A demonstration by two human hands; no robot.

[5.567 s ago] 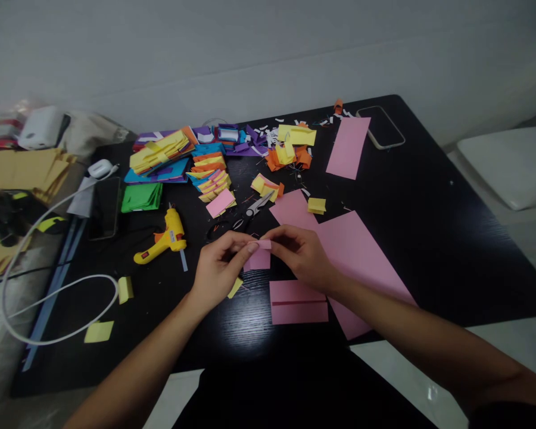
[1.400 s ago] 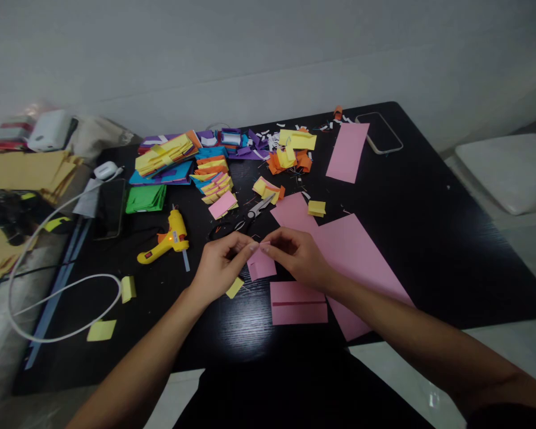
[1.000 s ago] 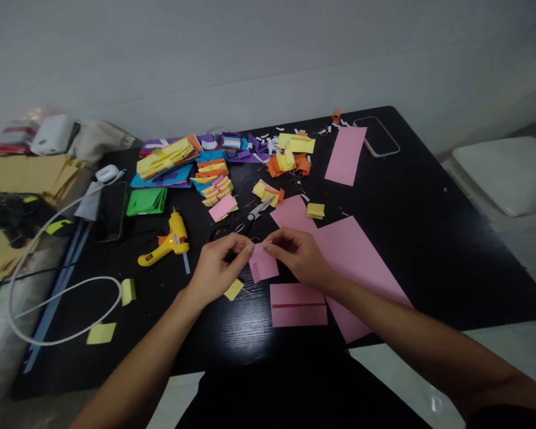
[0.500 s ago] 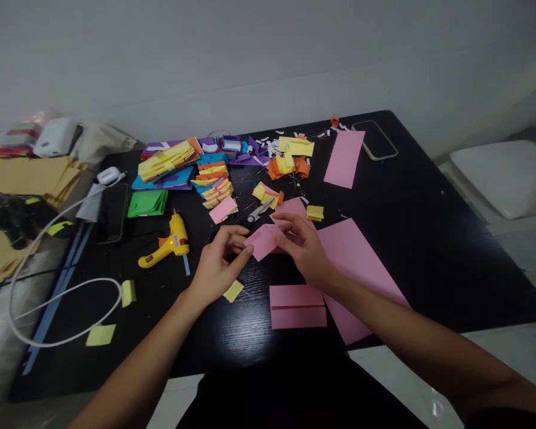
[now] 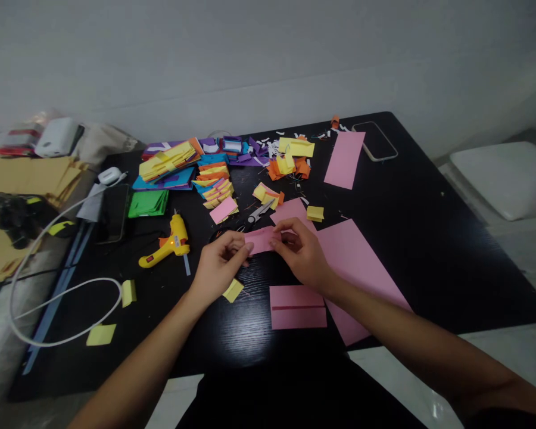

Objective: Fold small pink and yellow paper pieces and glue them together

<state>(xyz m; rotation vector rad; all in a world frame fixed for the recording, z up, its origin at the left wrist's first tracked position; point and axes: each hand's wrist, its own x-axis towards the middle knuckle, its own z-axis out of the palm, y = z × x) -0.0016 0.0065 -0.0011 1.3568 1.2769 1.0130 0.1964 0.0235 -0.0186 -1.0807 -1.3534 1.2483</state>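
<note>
Paper (image 5: 259, 241), small and pink, spans the gap between the two hands, its left end grasped by the left fingers (image 5: 239, 257) and its right end by the right fingers (image 5: 287, 224), over the dark surface (image 5: 429, 238). Scissors (image 5: 259, 212) lie just beyond the left fingers. Nearer the body than the right fingers is a creased pink piece (image 5: 298, 319); to their right, a large pink sheet (image 5: 361, 256) passes under the forearm. Well left of the left fingers lies a yellow glue gun (image 5: 175, 239).
</note>
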